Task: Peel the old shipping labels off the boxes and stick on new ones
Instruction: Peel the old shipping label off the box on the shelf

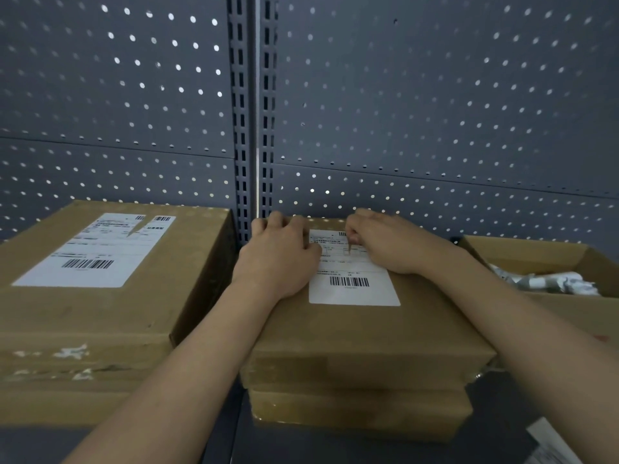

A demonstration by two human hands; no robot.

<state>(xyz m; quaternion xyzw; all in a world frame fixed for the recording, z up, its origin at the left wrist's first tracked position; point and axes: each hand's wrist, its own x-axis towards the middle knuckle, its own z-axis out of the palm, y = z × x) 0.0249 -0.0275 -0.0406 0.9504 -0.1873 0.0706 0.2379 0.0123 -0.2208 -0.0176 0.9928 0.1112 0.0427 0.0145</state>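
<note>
R grip (392, 246) pinches label (355, 291) top on mid box (368, 329); L grip (278, 259) curled over box far edge, holding it.

Two labels (90, 252) (353, 286), two hands (278, 256) (392, 246) — one open box (549, 252)

Warehouse shelving bay: cardboard boxes (100, 316) are carrying barcoded shipping labels (97, 252), sitting against perforated back panels (435, 95) and slotted steel uprights (240, 128).

The left box (100, 303) bears the left label (93, 252). Just right, the middle box (368, 333) lies on a lower box (361, 413). I see my left hand (279, 256) beside the middle label (355, 291), right hand (388, 244) on it. Farther right, an open box (536, 254) holds paper (556, 283).
</note>
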